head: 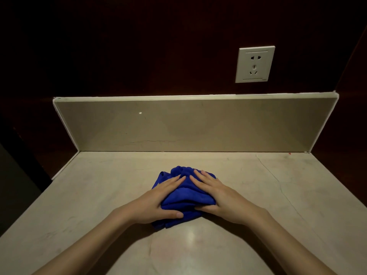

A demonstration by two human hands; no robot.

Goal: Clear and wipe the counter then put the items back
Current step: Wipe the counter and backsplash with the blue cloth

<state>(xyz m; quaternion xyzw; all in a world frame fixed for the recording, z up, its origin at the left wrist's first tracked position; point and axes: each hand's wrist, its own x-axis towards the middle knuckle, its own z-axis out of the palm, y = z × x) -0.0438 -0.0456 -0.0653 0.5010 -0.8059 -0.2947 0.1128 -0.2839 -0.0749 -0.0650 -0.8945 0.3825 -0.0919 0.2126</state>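
We look down at a pale, marbled stone counter (99, 195) that fills the lower part of the view. Its surface is bare except for one cloth, and a thin dark crack runs across it to the right of that cloth. We see no bowls, boxes or other containers on it.

Behind the counter stands a dark reddish-brown wall (139, 46), dim and hard to read in the low light. Where wall and counter meet, a low beige backsplash (178, 126) runs along the back edge and turns forward at both ends. Its glossy face shows a small bright glint left of centre.

Our two bare forearms reach in from the bottom corners and meet at the cloth, which lies well in front of the backsplash, about midway between its two ends.

A white wall socket (255, 64) sits above the backsplash, up and to the right of the cloth.

The cloth (184, 195) is bright blue and bunched into a crumpled heap, resting on the counter.

Our left hand (158, 201) lies flat on the cloth's left side, fingers stretched forward, thumb wrapped across its near edge. Our right hand (216, 193) presses on the right side, fingers extended and together, thumb tucked against the folds. Both hands are spread rather than fisted, pinning the cloth down.
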